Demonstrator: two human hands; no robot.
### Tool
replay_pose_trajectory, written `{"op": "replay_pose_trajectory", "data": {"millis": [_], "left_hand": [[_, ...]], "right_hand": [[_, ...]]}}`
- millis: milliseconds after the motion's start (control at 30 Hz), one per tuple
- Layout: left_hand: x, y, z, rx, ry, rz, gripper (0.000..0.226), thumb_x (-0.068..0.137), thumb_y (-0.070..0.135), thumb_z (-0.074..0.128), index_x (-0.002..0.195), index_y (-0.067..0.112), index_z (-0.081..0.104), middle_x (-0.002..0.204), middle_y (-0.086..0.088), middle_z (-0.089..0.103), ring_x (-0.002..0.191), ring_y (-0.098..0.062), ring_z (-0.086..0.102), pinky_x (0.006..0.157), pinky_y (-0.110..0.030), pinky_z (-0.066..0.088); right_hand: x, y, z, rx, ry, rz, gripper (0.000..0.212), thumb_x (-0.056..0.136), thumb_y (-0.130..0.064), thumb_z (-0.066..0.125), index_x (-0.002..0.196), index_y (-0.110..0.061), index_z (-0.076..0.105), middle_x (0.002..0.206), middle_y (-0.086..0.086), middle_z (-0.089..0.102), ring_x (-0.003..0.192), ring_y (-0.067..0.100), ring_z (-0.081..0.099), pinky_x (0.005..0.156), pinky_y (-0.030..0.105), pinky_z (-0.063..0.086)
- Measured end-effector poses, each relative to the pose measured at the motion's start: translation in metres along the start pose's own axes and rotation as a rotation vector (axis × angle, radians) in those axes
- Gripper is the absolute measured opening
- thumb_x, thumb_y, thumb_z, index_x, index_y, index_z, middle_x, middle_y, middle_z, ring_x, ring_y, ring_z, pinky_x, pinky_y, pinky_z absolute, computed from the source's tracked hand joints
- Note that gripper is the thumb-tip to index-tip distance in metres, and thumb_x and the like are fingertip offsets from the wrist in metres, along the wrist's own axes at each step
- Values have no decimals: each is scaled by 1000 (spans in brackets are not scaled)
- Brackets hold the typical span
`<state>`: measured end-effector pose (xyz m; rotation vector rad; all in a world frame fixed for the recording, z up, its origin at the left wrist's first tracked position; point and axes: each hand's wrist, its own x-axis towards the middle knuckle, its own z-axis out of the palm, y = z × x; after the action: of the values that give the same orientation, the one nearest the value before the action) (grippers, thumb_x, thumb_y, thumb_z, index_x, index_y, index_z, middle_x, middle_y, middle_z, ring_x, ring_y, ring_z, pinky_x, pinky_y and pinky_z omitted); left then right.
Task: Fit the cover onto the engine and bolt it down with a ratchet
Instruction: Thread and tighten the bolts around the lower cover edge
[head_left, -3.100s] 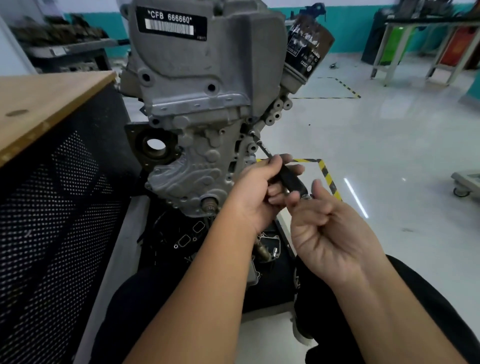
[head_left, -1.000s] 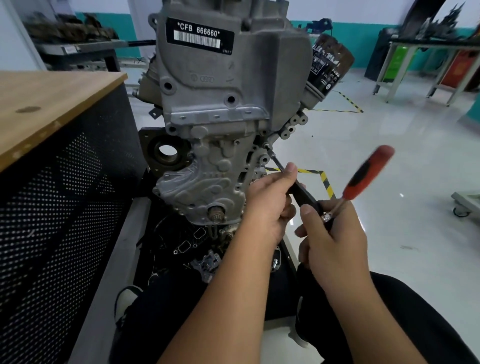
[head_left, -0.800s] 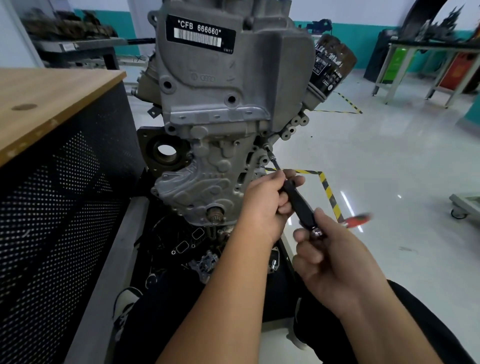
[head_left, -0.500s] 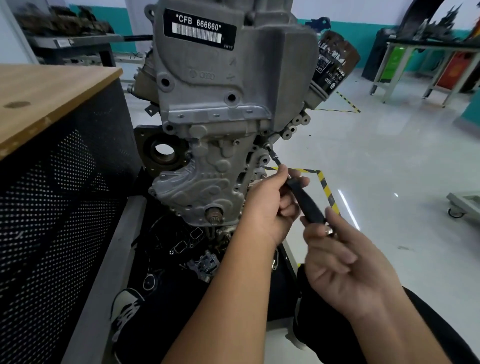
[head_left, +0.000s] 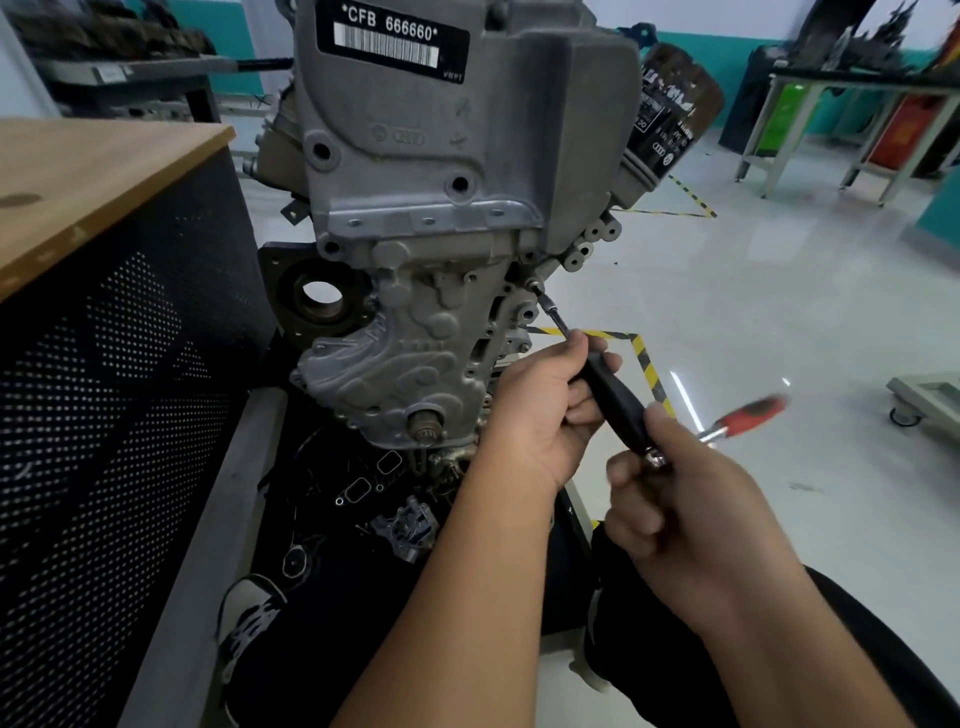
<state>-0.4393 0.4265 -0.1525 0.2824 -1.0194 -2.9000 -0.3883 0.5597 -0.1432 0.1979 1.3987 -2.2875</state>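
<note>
1. The cover (head_left: 415, 332) already sits on the engine (head_left: 457, 130), at its near face.
2. The left hand (head_left: 545, 415) has its fingers curled around the black extension (head_left: 613, 400), probably to keep its tip straight on the bolt (head_left: 533, 284) at the cover's right edge.
3. The right hand (head_left: 685, 514) grips the ratchet (head_left: 737, 421) near its head; the red handle is blurred.

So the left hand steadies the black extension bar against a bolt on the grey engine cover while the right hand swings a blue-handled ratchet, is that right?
Not quite: the head view shows the ratchet handle is red-orange, not blue. The left hand does grip the black extension bar at the grey engine cover, with the right hand at the ratchet.
</note>
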Motion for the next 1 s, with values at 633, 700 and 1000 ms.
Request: {"op": "replay_pose_trajectory", "data": {"millis": [633,700,1000], "left_hand": [[-7,1,0,75,32,50,21,85,28,72,83,7,67,75,-11,69,36,-2,31,34,-13,27],[-8,2,-2,63,3,29,18,92,22,67,84,6,67,76,-12,68,36,-1,31,34,-12,27],[-9,4,-2,103,17,29,23,99,24,62,86,6,65,73,-10,69,34,-1,35,32,-13,28]], "right_hand": [[-2,-3,8,183,-52,63,25,98,-39,60,92,-15,63,55,3,58,29,12,38,29,21,29],[-6,-5,8,352,-117,236,33,95,-41,60,86,-11,68,55,3,55,27,8,34,26,19,25],[-2,8,13,-47,33,-122,24,99,-34,62,86,-15,64,55,9,59,31,14,41,31,22,30]]}}
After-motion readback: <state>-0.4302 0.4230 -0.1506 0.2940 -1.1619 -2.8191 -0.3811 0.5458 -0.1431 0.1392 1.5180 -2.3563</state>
